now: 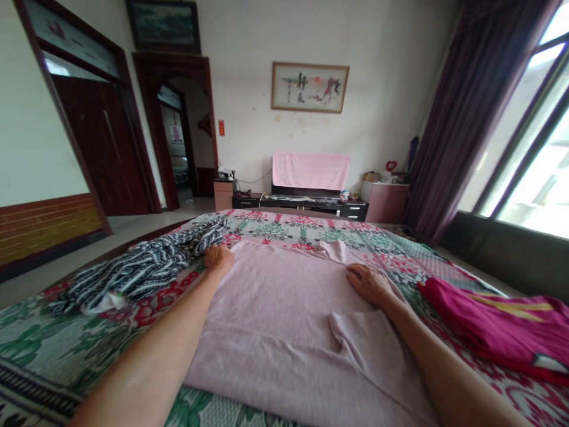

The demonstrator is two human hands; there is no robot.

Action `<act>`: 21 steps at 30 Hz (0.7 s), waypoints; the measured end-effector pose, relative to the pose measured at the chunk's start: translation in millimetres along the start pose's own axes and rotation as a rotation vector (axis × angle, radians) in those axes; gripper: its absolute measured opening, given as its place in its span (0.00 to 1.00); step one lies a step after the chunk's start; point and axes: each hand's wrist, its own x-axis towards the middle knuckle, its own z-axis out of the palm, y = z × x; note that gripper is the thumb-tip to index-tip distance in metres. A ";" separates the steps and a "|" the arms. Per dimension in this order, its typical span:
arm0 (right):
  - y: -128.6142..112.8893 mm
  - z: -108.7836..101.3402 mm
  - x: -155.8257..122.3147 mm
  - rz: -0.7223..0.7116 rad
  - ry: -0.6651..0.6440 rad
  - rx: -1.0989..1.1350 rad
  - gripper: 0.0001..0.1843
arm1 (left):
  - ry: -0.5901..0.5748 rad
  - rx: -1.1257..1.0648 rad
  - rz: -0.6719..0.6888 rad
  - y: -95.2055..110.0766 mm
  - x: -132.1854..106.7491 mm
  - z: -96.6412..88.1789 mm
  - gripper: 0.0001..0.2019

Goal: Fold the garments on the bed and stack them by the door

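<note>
A pale mauve-pink short-sleeved shirt [275,302] lies spread on the patterned bed cover [288,224], one sleeve near the right forearm and some creases across its near part. At its far left corner my left hand [219,258] is closed on the fabric, with the fingertips partly hidden. My right hand [368,282] rests on the shirt's right side, its fingers stretched to the left and lying on the cloth. Just beyond that hand a small fold of the shirt sticks out onto the cover.
A crumpled black-and-white patterned garment [146,267] lies to the left. On the right is a folded magenta garment [498,326] with yellow marks. Past the bed stand a low black cabinet [311,204] and a pink cloth [311,171] draped over a screen-like shape.
</note>
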 end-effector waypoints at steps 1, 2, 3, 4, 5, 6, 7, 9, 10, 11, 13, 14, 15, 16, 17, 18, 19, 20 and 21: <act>-0.6 -0.6 0.0 0.000 -0.001 -0.002 0.20 | 0.008 0.001 0.031 -0.2 -0.8 1.0 0.16; -1.3 -1.3 -0.1 0.001 -0.003 -0.002 0.20 | 0.011 -0.002 0.060 -0.7 -1.1 1.8 0.16; -1.9 -2.1 -0.3 0.001 -0.007 -0.002 0.20 | 0.009 -0.011 0.079 -1.3 -0.9 2.3 0.16; -2.5 -2.7 -0.5 0.002 -0.011 -0.002 0.20 | 0.011 -0.027 0.091 -2.1 -0.1 2.7 0.17; -2.9 -3.3 -0.6 0.002 -0.014 -0.001 0.20 | 0.014 -0.049 0.095 -3.0 1.3 2.9 0.17; -3.1 -3.6 -0.8 0.001 -0.016 0.002 0.20 | 0.019 -0.078 0.093 -3.9 3.3 2.9 0.18; -3.1 -3.7 -1.0 -0.002 -0.015 0.005 0.20 | 0.024 -0.113 0.091 -4.9 5.6 2.9 0.19; -2.7 -3.6 -1.1 -0.006 -0.009 0.012 0.20 | 0.013 -0.191 0.130 -6.9 11.0 3.2 0.21; -2.5 -3.5 -1.1 -0.007 -0.005 0.014 0.20 | -0.007 -0.233 0.168 -7.9 13.6 3.8 0.21; -2.3 -3.3 -1.0 -0.009 -0.003 0.015 0.20 | -0.031 -0.278 0.206 -9.0 15.8 4.6 0.19; -2.3 -3.3 -1.0 -0.011 -0.003 0.015 0.20 | -0.076 -0.375 0.262 -10.9 19.1 6.7 0.17; -2.5 -3.4 -1.1 -0.011 -0.004 0.015 0.20 | -0.084 -0.420 0.279 -11.6 19.9 7.7 0.17; -2.8 -3.7 -1.3 -0.009 -0.004 0.014 0.20 | -0.082 -0.455 0.291 -12.0 20.4 8.4 0.17; -3.1 -4.1 -1.5 -0.007 -0.002 0.015 0.20 | -0.074 -0.478 0.300 -12.1 20.6 8.7 0.17; -3.5 -4.5 -1.8 -0.005 0.001 0.015 0.20 | -0.060 -0.491 0.306 -11.8 20.8 8.4 0.17; -3.9 -4.9 -2.0 -0.004 0.004 0.015 0.20 | -0.040 -0.490 0.311 -11.2 21.0 7.6 0.17; -4.3 -5.2 -2.3 -0.004 0.006 0.014 0.20 | -0.009 -0.474 0.318 -10.5 21.4 6.7 0.18; -4.6 -5.5 -2.4 -0.004 0.006 0.013 0.20 | 0.033 -0.449 0.328 -9.7 22.1 5.7 0.19; -4.8 -5.6 -2.5 -0.003 0.006 0.012 0.20 | 0.080 -0.417 0.347 -9.2 22.9 5.1 0.20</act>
